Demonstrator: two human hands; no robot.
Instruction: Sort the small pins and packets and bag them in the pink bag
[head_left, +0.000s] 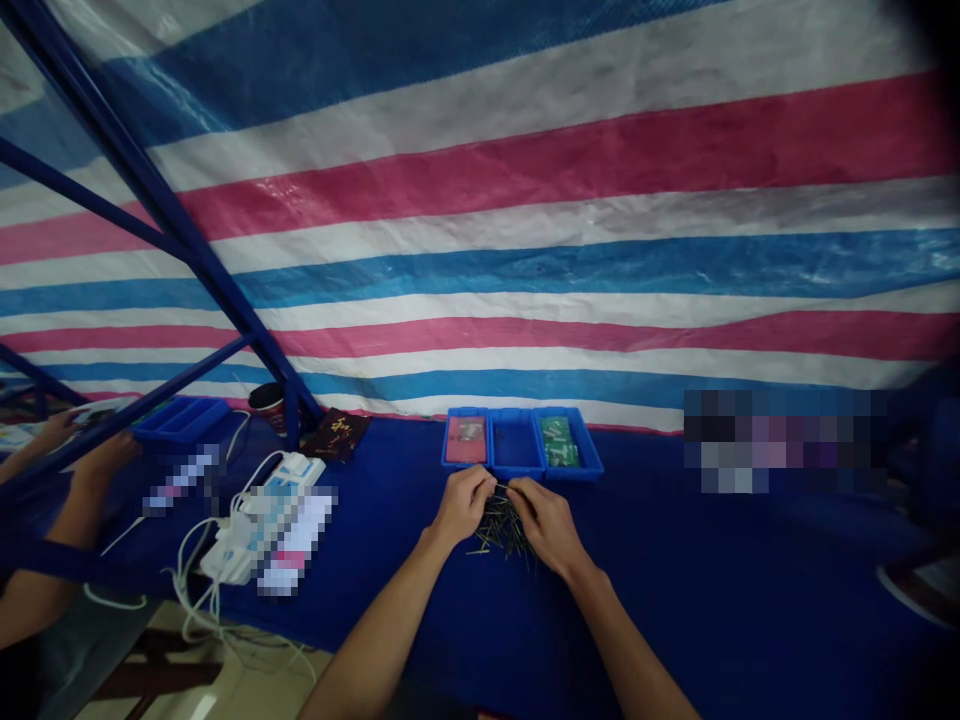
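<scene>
My left hand [463, 506] and my right hand [551, 522] are close together over the blue table, fingertips pinched and almost meeting. A thin, stick-like piece [502, 486] spans the small gap between them; its exact kind is too small to make out. Right below the fingers lies a loose pile of thin, dark, metallic-looking sticks [504, 528], partly hidden by my right hand. Just beyond my hands stands a blue divided tray [517, 472]. Its left compartment holds a pink piece [465, 447] with small clear bits on it, and its right one holds green pieces [557, 440].
To the left lie a white power strip [296, 480] with tangled cables, a blurred-out phone-like object [296, 545], a dark packet [337, 435] and a cup [268, 405]. Blue frame bars [217, 290] cross the left side. Another person's hands [105, 455] work beyond them, near another blue tray [184, 418].
</scene>
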